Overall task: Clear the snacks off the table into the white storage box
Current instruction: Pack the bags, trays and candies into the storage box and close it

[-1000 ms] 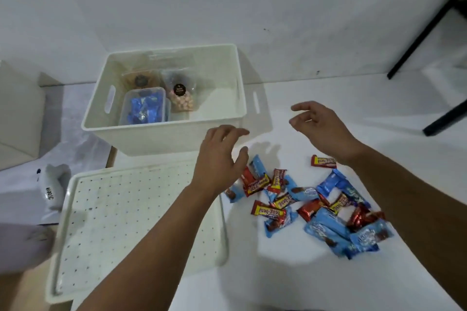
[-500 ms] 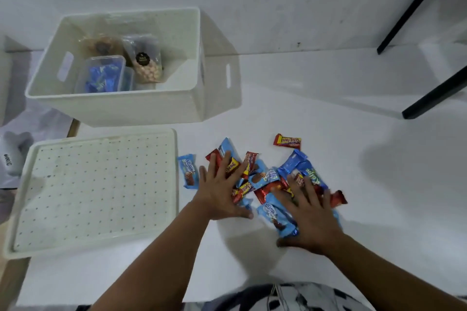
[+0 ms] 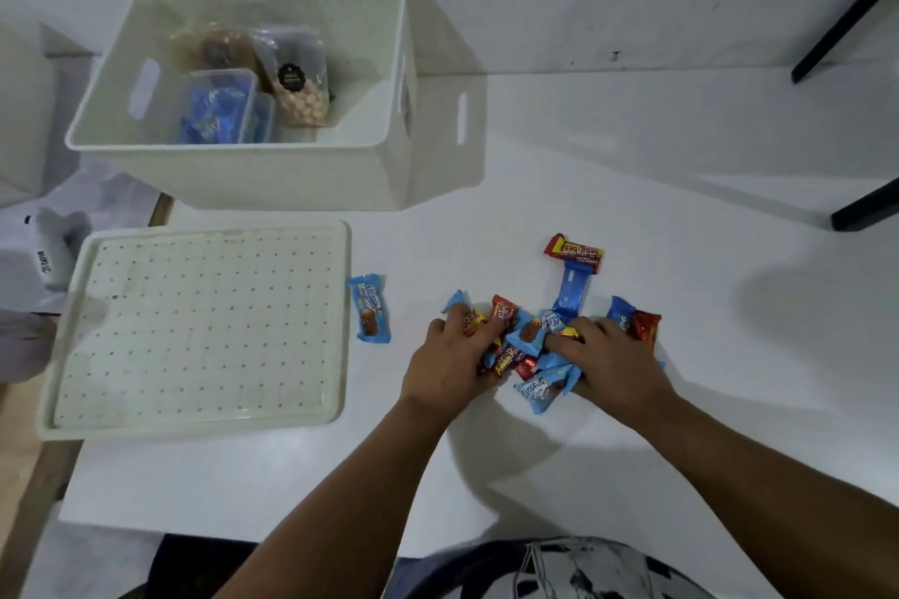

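Room: white table (image 3: pixel 632 170) against a plain pale wall, with dark furniture legs at the far right.
Box: white box (image 3: pixel 272 170) stood at the table's far left, open, already holding a clear tub of blue packets and two bags of snacks.
Lid: perforated lid (image 3: pixel 194 331) lay flat just in front of the box.
Snacks: small wrapped bars in a heap (image 3: pixel 530 345) near the table's middle, blue and red foil; one blue packet (image 3: pixel 370 308) lay apart beside the lid, and a red bar (image 3: pixel 575 252) sat just beyond the heap.
Handling: light, crinkly and slick by the look of them, soft enough to bunch; I judged they would slide and spill out of a loose handful, so scooping from both sides and underneath seemed the way.
Left hand: left hand (image 3: pixel 452 360) lay palm down on the heap's left edge, fingers curled over several wrappers.
Right hand: right hand (image 3: pixel 613 360) mirrored it on the right edge, fingers hooked into the pile.
Grip: both hands closed partly around wrappers, gathering rather than clenched; nothing had lifted off the table.
Arms: both forearms reached forward from below, angled inward toward the heap.
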